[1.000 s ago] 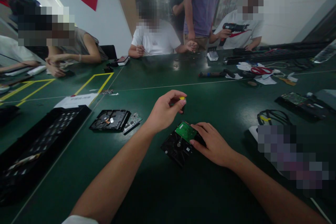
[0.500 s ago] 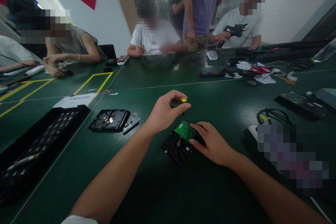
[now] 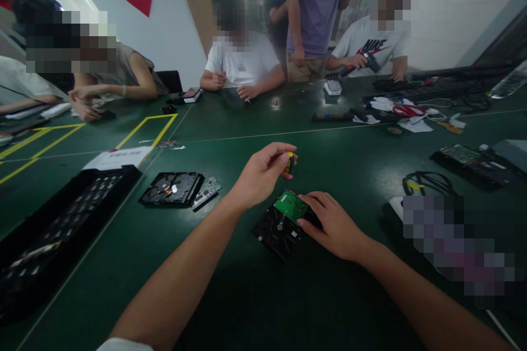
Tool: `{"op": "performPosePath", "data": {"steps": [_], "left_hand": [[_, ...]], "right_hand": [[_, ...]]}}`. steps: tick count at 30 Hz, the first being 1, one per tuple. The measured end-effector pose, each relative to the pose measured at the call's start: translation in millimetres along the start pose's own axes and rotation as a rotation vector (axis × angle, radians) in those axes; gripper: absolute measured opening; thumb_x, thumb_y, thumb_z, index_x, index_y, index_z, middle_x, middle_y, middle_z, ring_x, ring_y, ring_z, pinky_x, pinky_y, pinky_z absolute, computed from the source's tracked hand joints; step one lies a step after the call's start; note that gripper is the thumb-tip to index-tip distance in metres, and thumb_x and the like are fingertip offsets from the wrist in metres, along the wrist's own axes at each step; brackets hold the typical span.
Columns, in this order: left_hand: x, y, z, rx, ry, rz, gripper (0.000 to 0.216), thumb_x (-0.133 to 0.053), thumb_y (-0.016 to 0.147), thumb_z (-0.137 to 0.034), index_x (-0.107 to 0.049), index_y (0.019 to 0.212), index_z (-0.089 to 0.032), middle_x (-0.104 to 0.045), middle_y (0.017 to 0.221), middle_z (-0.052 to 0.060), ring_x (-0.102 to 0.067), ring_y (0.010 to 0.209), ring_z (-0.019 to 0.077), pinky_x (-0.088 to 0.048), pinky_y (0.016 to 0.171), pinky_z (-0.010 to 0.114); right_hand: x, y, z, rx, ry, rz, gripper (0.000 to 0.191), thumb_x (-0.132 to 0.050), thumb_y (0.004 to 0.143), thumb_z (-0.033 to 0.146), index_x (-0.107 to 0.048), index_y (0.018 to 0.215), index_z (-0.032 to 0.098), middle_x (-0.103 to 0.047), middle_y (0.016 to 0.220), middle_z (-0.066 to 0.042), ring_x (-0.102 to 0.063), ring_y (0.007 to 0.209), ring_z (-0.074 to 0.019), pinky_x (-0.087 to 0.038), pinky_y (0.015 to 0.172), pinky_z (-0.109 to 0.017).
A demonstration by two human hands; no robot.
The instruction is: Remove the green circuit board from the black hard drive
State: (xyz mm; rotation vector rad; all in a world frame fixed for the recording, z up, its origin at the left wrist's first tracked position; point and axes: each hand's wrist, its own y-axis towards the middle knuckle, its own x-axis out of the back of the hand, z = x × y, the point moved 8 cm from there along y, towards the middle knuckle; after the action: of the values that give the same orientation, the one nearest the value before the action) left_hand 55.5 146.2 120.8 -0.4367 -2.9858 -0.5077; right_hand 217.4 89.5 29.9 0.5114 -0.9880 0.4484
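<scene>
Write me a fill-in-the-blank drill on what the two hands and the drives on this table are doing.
1. The left hand pinches a small tool with a ____ cap.
2. The right hand rests on a hard drive whose circuit board is ____.
3. A second, opened drive lies to the ____ of the left hand.
4. The table has a dark ____ surface.

Missing words: yellow; green; left; green
</scene>
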Motion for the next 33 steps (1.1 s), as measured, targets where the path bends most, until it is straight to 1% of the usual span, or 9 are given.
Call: {"op": "performPosePath", "data": {"steps": [7, 10, 13, 18, 20, 22, 26, 29, 33], "left_hand": [[0.3, 0.1, -3.6, -0.023, 0.053, -0.002, 0.027, -0.061, 0.100, -0.034, -0.068, 0.120, -0.018, -0.065, 0.112, 0.008, -0.064, 0.099, 0.0179, -0.065, 0.076, 0.029], [1.5, 0.0, -2.0, -0.020, 0.060, -0.003, 0.026, -0.065, 0.097, -0.034, -0.068, 0.117, -0.017, -0.066, 0.106, 0.007, -0.064, 0.093, 0.0164, -0.064, 0.074, 0.028], [5.4, 0.0, -0.4, -0.005, 0.093, -0.037, 0.026, -0.071, 0.094, -0.035, -0.067, 0.112, -0.016, -0.067, 0.096, 0.005, -0.065, 0.085, 0.0152, -0.060, 0.071, 0.026], [11.4, 0.1, -0.1, 0.012, 0.147, -0.091, 0.030, -0.081, 0.086, -0.039, -0.065, 0.099, -0.017, -0.067, 0.093, 0.004, -0.066, 0.081, 0.0146, -0.056, 0.070, 0.026], [10.9, 0.3, 0.0, 0.010, 0.145, -0.079, 0.029, -0.079, 0.087, -0.038, -0.065, 0.100, -0.017, -0.067, 0.092, 0.004, -0.066, 0.079, 0.0142, -0.056, 0.070, 0.026], [9.3, 0.4, -0.4, 0.001, 0.138, -0.058, 0.024, -0.073, 0.092, -0.035, -0.066, 0.106, -0.017, -0.067, 0.094, 0.004, -0.065, 0.081, 0.0144, -0.057, 0.070, 0.027], [5.2, 0.6, -2.2, -0.009, 0.099, -0.016, 0.027, -0.060, 0.100, -0.031, -0.065, 0.123, -0.019, -0.067, 0.110, 0.008, -0.065, 0.095, 0.0173, -0.060, 0.071, 0.027], [3.0, 0.5, -4.6, -0.031, 0.099, 0.007, 0.028, -0.052, 0.103, -0.029, -0.065, 0.125, -0.019, -0.067, 0.116, 0.009, -0.065, 0.099, 0.0178, -0.061, 0.072, 0.027], [4.5, 0.2, -2.4, -0.035, 0.130, -0.008, 0.023, -0.061, 0.099, -0.032, -0.067, 0.118, -0.019, -0.068, 0.108, 0.008, -0.065, 0.092, 0.0163, -0.060, 0.070, 0.026]], "right_hand": [[0.4, 0.9, 1.2, -0.004, 0.002, 0.014, 0.052, -0.054, 0.103, 0.048, -0.052, 0.146, 0.019, -0.059, 0.137, -0.017, -0.056, 0.125, -0.0329, -0.046, 0.109, -0.056], [0.9, 0.9, 1.1, -0.013, -0.001, 0.030, 0.051, -0.053, 0.103, 0.047, -0.052, 0.146, 0.019, -0.058, 0.137, -0.016, -0.055, 0.124, -0.0323, -0.047, 0.107, -0.055], [1.7, 0.9, 1.2, -0.015, 0.007, 0.034, 0.051, -0.053, 0.103, 0.048, -0.052, 0.146, 0.020, -0.058, 0.136, -0.016, -0.056, 0.123, -0.0321, -0.048, 0.105, -0.055], [1.6, 0.8, 1.3, -0.008, 0.015, 0.018, 0.050, -0.053, 0.104, 0.047, -0.052, 0.146, 0.023, -0.059, 0.135, -0.014, -0.057, 0.121, -0.0318, -0.050, 0.103, -0.054], [1.4, 0.7, 1.3, -0.003, 0.017, 0.007, 0.049, -0.053, 0.103, 0.047, -0.052, 0.146, 0.023, -0.060, 0.134, -0.014, -0.057, 0.121, -0.0320, -0.050, 0.103, -0.054], [1.0, 0.5, 1.4, 0.004, 0.019, -0.003, 0.049, -0.054, 0.103, 0.047, -0.053, 0.146, 0.023, -0.060, 0.134, -0.015, -0.057, 0.122, -0.0325, -0.050, 0.103, -0.055], [-0.1, 0.0, 0.0, 0.001, 0.013, -0.001, 0.050, -0.053, 0.103, 0.048, -0.053, 0.146, 0.022, -0.059, 0.136, -0.015, -0.057, 0.123, -0.0325, -0.049, 0.105, -0.055], [-0.4, 0.0, -0.6, -0.006, 0.011, 0.008, 0.051, -0.053, 0.103, 0.048, -0.052, 0.147, 0.021, -0.059, 0.136, -0.015, -0.056, 0.124, -0.0320, -0.048, 0.107, -0.055], [1.4, 1.0, 1.4, -0.003, 0.009, 0.009, 0.051, -0.053, 0.103, 0.047, -0.053, 0.146, 0.021, -0.060, 0.136, -0.016, -0.056, 0.123, -0.0324, -0.048, 0.107, -0.056]]}}
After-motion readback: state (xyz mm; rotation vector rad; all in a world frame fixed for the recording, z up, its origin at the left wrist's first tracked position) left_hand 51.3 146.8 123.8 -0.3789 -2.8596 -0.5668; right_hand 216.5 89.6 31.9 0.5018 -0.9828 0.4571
